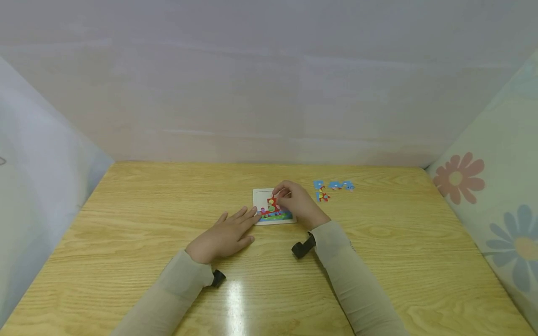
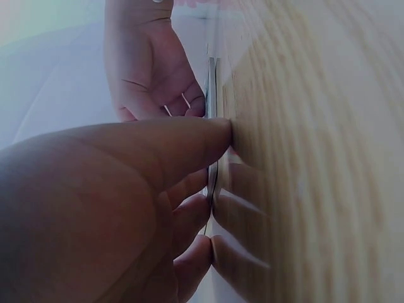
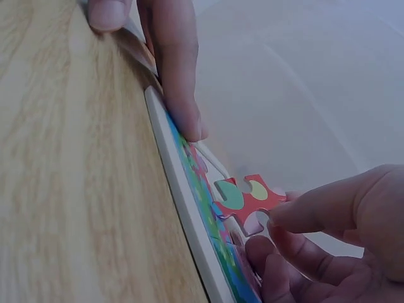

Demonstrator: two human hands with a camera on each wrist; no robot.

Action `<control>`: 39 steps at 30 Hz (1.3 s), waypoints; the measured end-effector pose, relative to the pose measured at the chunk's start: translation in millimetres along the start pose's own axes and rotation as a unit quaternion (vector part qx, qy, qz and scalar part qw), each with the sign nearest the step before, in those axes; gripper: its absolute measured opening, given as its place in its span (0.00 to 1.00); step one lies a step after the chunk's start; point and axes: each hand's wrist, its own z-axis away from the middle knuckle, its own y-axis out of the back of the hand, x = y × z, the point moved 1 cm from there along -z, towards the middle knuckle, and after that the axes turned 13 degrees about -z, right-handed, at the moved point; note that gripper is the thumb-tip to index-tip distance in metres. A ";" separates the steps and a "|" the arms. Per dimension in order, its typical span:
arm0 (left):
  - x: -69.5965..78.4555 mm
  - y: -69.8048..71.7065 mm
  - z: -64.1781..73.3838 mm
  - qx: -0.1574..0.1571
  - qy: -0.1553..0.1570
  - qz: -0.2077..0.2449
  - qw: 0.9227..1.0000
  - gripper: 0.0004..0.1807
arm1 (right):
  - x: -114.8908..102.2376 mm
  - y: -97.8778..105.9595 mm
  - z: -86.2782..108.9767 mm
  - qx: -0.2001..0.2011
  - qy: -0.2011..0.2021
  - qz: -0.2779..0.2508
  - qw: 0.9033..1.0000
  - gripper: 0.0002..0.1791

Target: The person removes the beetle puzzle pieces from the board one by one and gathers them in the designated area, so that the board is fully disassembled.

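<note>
A white-framed puzzle board (image 1: 275,223) lies on the table, its lower part filled with a green, blue and red picture and its upper part bare white. My right hand (image 1: 297,204) pinches a red puzzle piece (image 3: 257,201) with green and yellow spots between thumb and fingers. The piece is tilted just over the board, and whether it touches the picture I cannot tell. My left hand (image 1: 227,234) lies flat with its fingers spread, fingertips at the board's left edge; in the right wrist view one finger (image 3: 180,82) rests on the board's corner.
Several loose blue puzzle pieces (image 1: 335,185) lie to the right of the board, with a red and yellow piece (image 1: 322,194) in front of them. A pale wall (image 1: 269,102) rises behind the wooden table (image 1: 168,196), and a flowered panel (image 1: 496,196) stands at the right.
</note>
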 end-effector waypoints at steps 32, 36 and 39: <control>-1.4 -3.6 0.3 0.010 -0.003 0.009 1.000 0.33 | -7.2 32.2 14.1 0.033 0.006 -0.087 0.996 0.11; -0.4 -2.1 1.5 0.010 -0.005 0.007 1.000 0.33 | -4.2 43.8 18.9 0.036 0.002 -0.081 0.996 0.13; 0.0 -2.0 1.6 0.009 -0.005 0.005 1.000 0.33 | -1.0 53.0 22.1 0.041 0.003 -0.079 0.996 0.13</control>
